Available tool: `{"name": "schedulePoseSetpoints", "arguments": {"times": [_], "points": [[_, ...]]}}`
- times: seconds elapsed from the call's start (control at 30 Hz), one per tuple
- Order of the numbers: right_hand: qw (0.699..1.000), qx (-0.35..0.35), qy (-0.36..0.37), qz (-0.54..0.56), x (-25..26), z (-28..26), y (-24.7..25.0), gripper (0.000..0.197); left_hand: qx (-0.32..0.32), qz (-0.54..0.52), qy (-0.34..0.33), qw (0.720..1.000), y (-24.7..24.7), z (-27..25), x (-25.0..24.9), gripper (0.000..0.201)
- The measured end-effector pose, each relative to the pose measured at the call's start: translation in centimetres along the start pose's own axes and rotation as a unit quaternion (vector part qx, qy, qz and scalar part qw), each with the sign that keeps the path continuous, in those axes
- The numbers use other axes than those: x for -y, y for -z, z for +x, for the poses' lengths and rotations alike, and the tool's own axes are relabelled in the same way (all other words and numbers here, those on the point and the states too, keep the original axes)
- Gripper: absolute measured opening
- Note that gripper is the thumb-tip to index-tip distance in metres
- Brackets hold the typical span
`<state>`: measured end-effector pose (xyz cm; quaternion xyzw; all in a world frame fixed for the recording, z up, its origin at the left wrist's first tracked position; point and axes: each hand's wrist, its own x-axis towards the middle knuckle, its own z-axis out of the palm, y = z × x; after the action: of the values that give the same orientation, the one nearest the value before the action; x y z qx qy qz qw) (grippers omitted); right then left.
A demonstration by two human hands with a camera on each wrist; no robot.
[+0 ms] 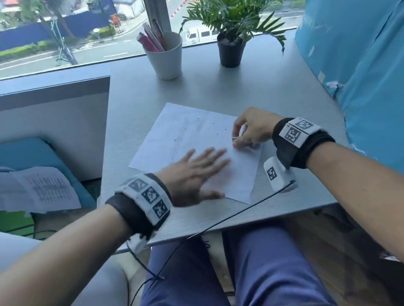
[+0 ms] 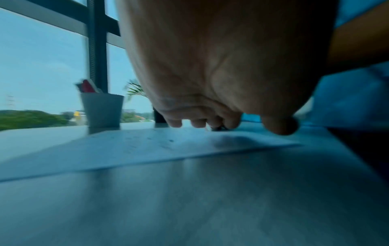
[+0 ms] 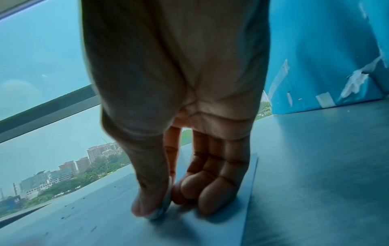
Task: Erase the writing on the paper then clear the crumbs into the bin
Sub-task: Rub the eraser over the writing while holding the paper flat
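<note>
A white sheet of paper [image 1: 188,139] lies at an angle on the grey table [image 1: 264,84], with faint pencil marks and small dark crumbs [image 1: 175,140] scattered on it. My left hand [image 1: 196,172] lies flat and blurred over the near part of the sheet, fingers straight. My right hand [image 1: 248,132] sits at the sheet's right edge and pinches a small white eraser [image 3: 163,209] between thumb and fingers, its tip down on the paper [image 3: 126,224]. In the left wrist view the paper [image 2: 126,146] shows under my fingers [image 2: 175,122]. No bin is in view.
A white cup [image 1: 165,55] of pens and a potted plant [image 1: 229,32] stand at the back by the window. A blue covered object [image 1: 379,58] rises along the table's right side. Papers [image 1: 37,189] lie on a blue surface to the left. A black cable [image 1: 232,216] crosses the table's near edge.
</note>
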<state>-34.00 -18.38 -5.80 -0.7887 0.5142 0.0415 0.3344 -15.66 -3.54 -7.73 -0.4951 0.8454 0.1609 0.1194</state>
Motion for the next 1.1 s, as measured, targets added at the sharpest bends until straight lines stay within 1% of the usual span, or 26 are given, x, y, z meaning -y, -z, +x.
{"name": "schedulePoseSetpoints", "arguments": {"times": [0.03,0.07,0.1,0.13,0.2,0.27,0.37,0.4,0.43,0.5,0.57,0.63,0.73,0.77,0.8,0.87,0.9,0.93,1.03,1.07,1.1], "points": [[1.0,0.0,-0.001,0.004,0.0,0.0,0.0,0.01,0.025,-0.014,-0.05,0.998,-0.9,-0.1,-0.9,0.082],[1.0,0.0,-0.002,0.009,0.0,0.0,0.1,0.01,0.042,-0.024,-0.072,0.996,-1.6,-0.2,-1.1,0.08],[1.0,0.001,-0.003,0.013,0.0,0.0,0.1,0.01,0.045,-0.032,-0.065,0.996,-1.9,-0.1,-0.7,0.079],[1.0,0.001,-0.002,0.012,0.0,-0.1,0.2,0.01,0.039,-0.039,-0.034,0.998,-1.9,0.0,0.2,0.079],[1.0,0.003,-0.006,0.002,0.2,-0.2,0.1,0.009,0.025,-0.065,0.053,0.996,-1.3,0.3,2.4,0.083],[1.0,-0.006,-0.008,-0.025,0.7,-0.5,0.1,0.008,0.022,-0.086,0.114,0.99,-0.8,0.5,3.8,0.093],[0.993,-0.064,0.018,-0.098,2.0,-0.8,-0.6,0.008,0.021,-0.092,0.144,0.985,-0.9,0.8,3.7,0.114],[0.99,-0.082,0.039,-0.109,2.6,-0.8,-1.2,0.01,0.019,-0.094,0.15,0.984,-1.0,0.9,3.5,0.119],[0.989,-0.085,0.065,-0.1,3.2,-0.9,-1.8,0.01,0.016,-0.096,0.156,0.983,-1.1,1.0,3.4,0.122],[0.992,-0.056,0.102,-0.041,4.3,-1.3,-3.0,0.009,0.016,-0.099,0.166,0.981,-1.0,1.2,3.4,0.126],[0.993,-0.056,0.106,-0.007,4.9,-1.2,-3.7,0.012,0.02,-0.105,0.175,0.979,-0.9,1.3,3.4,0.128],[0.993,-0.061,0.105,-0.007,4.9,-1.2,-3.9,0.013,0.021,-0.111,0.177,0.978,-0.9,1.4,3.3,0.131],[0.994,0.006,0.113,-0.009,5.0,-1.5,-4.0,0.008,0.016,-0.114,0.176,0.978,-1.0,1.4,3.3,0.132],[0.993,0.012,0.115,-0.011,5.0,-1.4,-3.9,0.008,0.013,-0.115,0.176,0.977,-1.0,1.4,3.4,0.131],[0.994,-0.002,0.111,-0.006,4.9,-1.0,-3.7,0.008,0.011,-0.115,0.178,0.977,-1.0,1.3,3.3,0.131],[0.994,-0.06,0.094,0.019,4.4,-0.3,-3.2,0.011,0.012,-0.115,0.181,0.977,-1.0,1.4,3.2,0.13],[0.993,-0.076,0.093,0.022,4.3,-0.3,-3.2,0.012,0.011,-0.114,0.181,0.977,-1.1,1.5,3.1,0.13],[0.992,-0.068,0.101,0.014,4.4,-0.4,-3.3,0.011,0.01,-0.113,0.182,0.977,-1.1,1.5,3.1,0.13],[0.99,0.017,0.135,-0.028,4.9,-1.3,-4.1,0.008,0.011,-0.114,0.181,0.977,-1.0,1.5,3.2,0.13],[0.99,0.014,0.134,-0.027,4.9,-1.1,-3.9,0.009,0.012,-0.114,0.182,0.977,-0.9,1.5,3.2,0.13],[0.992,-0.012,0.125,-0.015,4.7,-0.5,-3.5,0.009,0.014,-0.115,0.183,0.976,-0.9,1.5,3.2,0.131]]}}
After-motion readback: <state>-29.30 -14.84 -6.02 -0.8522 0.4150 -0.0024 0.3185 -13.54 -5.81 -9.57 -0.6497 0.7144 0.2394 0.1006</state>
